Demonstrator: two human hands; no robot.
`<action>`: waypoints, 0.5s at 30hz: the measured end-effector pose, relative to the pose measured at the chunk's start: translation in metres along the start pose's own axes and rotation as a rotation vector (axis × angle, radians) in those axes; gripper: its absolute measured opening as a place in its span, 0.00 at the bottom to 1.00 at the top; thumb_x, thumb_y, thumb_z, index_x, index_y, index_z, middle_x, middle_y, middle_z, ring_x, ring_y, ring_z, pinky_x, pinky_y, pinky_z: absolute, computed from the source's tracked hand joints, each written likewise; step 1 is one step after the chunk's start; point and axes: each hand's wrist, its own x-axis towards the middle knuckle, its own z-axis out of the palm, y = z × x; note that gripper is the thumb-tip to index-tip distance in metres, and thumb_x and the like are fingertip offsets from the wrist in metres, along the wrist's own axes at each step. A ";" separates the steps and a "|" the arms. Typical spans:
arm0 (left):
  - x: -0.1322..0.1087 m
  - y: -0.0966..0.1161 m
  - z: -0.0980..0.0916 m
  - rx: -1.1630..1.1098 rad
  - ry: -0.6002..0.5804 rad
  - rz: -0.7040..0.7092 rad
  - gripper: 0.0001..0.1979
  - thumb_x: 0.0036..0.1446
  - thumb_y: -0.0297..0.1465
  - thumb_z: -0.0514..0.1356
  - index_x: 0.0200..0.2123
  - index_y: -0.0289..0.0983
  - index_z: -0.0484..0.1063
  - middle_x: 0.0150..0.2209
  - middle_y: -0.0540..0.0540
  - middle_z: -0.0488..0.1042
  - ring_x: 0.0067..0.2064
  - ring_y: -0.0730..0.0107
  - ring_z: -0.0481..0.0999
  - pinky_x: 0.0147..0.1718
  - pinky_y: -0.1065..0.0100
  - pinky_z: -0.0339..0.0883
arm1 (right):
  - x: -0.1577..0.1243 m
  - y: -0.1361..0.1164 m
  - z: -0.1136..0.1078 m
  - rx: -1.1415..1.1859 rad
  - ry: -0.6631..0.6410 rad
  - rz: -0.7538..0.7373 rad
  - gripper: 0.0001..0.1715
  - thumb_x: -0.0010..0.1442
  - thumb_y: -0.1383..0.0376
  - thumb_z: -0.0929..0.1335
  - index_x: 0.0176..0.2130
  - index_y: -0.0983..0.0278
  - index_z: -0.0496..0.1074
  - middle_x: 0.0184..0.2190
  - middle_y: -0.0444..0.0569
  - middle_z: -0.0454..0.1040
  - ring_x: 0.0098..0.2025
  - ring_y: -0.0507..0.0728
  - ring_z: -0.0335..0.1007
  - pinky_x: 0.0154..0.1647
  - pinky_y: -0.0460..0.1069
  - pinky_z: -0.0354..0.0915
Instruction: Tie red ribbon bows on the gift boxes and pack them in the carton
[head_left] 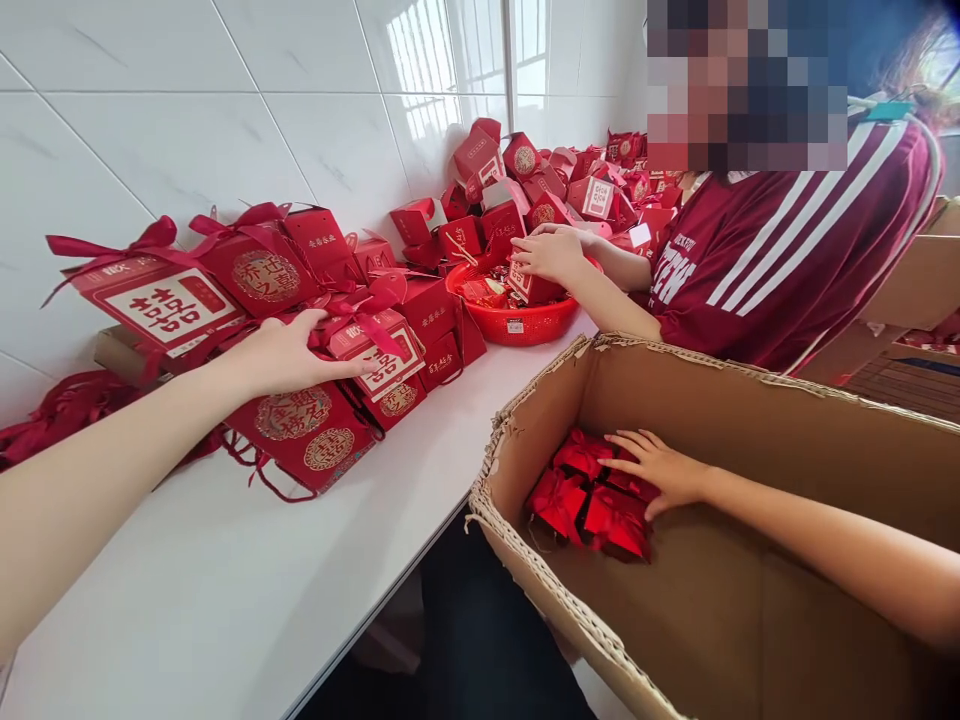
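Carton [757, 590]: stands beside the table [360, 560], holds about four small ribboned boxes [611, 520] at left end.
Right hand [660, 470]: reaches into the carton with fingers spread and slightly bent over the rear boxes; seems to grip none.
Left hand [300, 350]: stretches over the table with thumb and fingers parted about one gift box [401, 350]; cannot tell how firmly.
Handling: probably light, stiff in the thin card walls but easily dented, a little slippery on smooth faces, soft at the bow.
Best hold: by opposite side walls, away from the bow.
Place of gift box: appears to rest on other red boxes, with thumb across the label and fingers near the bow.
Basket [517, 320]: stands farther off, beneath a co-worker's hands [551, 255].
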 end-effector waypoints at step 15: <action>-0.061 0.055 -0.080 -0.055 0.357 0.339 0.56 0.23 0.59 0.68 0.58 0.39 0.67 0.50 0.46 0.71 0.53 0.38 0.70 0.52 0.48 0.62 | -0.034 -0.074 -0.181 -0.055 0.771 0.052 0.23 0.62 0.61 0.64 0.57 0.52 0.65 0.50 0.55 0.71 0.56 0.65 0.65 0.58 0.62 0.63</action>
